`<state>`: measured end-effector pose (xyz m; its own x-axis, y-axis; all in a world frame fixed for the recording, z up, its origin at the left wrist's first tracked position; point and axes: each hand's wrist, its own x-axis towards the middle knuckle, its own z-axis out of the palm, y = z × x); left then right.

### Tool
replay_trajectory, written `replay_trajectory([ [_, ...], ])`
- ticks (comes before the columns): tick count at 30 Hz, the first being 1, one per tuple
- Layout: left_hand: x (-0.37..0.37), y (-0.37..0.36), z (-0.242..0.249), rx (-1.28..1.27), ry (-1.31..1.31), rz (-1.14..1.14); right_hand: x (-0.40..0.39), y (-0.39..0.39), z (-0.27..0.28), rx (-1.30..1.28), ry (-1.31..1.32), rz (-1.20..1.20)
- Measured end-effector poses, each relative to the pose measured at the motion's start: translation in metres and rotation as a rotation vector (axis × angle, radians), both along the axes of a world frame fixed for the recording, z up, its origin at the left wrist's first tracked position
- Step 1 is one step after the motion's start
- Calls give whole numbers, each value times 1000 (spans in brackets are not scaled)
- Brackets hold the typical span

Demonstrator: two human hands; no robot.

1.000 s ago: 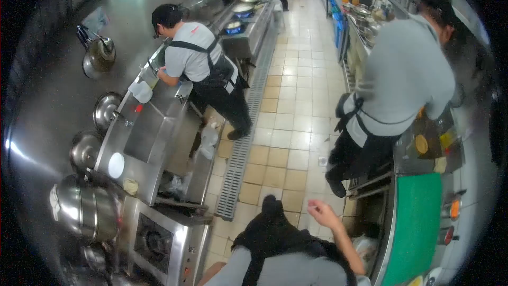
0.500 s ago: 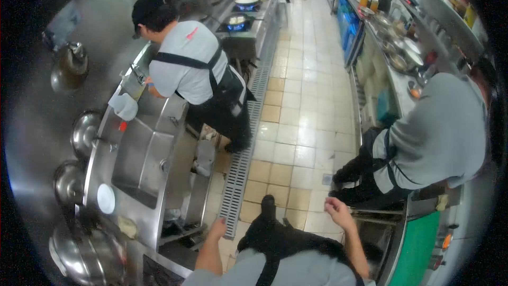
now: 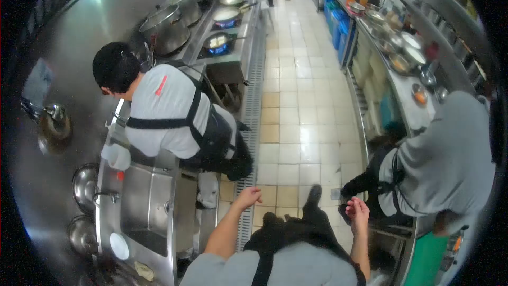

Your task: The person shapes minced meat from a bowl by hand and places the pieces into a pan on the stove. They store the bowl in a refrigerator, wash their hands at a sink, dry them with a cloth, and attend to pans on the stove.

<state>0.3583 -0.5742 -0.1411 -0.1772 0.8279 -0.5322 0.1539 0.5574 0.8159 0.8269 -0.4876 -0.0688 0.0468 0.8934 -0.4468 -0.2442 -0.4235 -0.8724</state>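
My left hand (image 3: 248, 197) hangs in the air above the floor drain, its fingers loosely curled and nothing seen in it. To its left stands the stainless steel sink (image 3: 151, 193). My right hand (image 3: 358, 210) is raised near the legs of the person on the right, its fingers bent in towards the thumb. No object shows in it. Neither hand touches any surface. Below them are my black trousers and one dark shoe (image 3: 314, 195), stretched forward on the tiled floor (image 3: 296, 114).
One person (image 3: 166, 108) leans over the sink at left; another (image 3: 442, 164) bends at the right counter. Beyond the sink, a pan (image 3: 217, 42) sits over a blue flame. A floor drain (image 3: 256, 74) runs along the aisle. A green board (image 3: 426, 254) lies at lower right.
I have stepped forward, with my other foot now in front. My left hand has swung up and inward; my right hand stays raised. The person at the sink is bent lower.
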Motion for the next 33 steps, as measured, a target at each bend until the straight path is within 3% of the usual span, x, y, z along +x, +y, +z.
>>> replay_trajectory([
  [2, 5, 43, 46, -61, 125, -33, -12, 49, -6, -3, 30, 3],
  [3, 1, 58, 43, -55, 133, -24, -20, 78, -7, -6, 54, 3],
  [5, -12, 69, 20, -48, 46, 211, -40, 143, -13, -53, 43, 83],
  [7, -30, 51, -9, 16, 97, 323, -66, 201, -11, -89, 79, 192],
  [9, -18, 29, -1, 74, 238, 462, -97, 257, 2, -68, 98, 296],
  [10, -12, 16, 0, -133, 323, 552, -111, 289, 6, -60, 111, 385],
  [11, 2, 6, 16, -150, 240, 689, -125, 321, 4, -58, 115, 404],
  [12, 17, 5, 42, -429, 559, 537, -141, 351, 1, -45, 45, 493],
  [13, 20, -48, -41, -257, 476, 699, -154, 374, 2, -37, -28, 583],
  [15, 49, -120, -155, -545, 504, 606, -183, 411, 25, -15, -72, 649],
  [17, 108, -109, -173, -767, 1105, 174, -210, 445, 42, 30, -30, 750],
  [18, 131, -103, -168, -773, 717, 349, -224, 457, 48, 26, -53, 755],
  [19, 140, -79, -156, -791, 531, 434, -234, 472, 44, 26, -61, 758],
  [22, 118, 8, -157, -728, 363, 472, -265, 508, 26, 5, -64, 776],
  [27, -3, 185, -198, -403, 171, 566, -284, 584, 10, -86, -163, 773],
  [28, -36, 222, -217, -259, 100, 629, -287, 601, 16, -133, -139, 659],
  [29, -74, 269, -211, -95, -4, 708, -293, 621, 24, -178, -110, 543],
  [30, -113, 310, -203, -248, 8, 598, -296, 642, 30, -143, -80, 474],
  [31, -156, 370, -136, -392, 18, 467, -298, 657, 37, -114, -49, 401],
  [33, -208, 439, -137, -18, 123, 545, -311, 689, 54, -74, -46, 245],
])
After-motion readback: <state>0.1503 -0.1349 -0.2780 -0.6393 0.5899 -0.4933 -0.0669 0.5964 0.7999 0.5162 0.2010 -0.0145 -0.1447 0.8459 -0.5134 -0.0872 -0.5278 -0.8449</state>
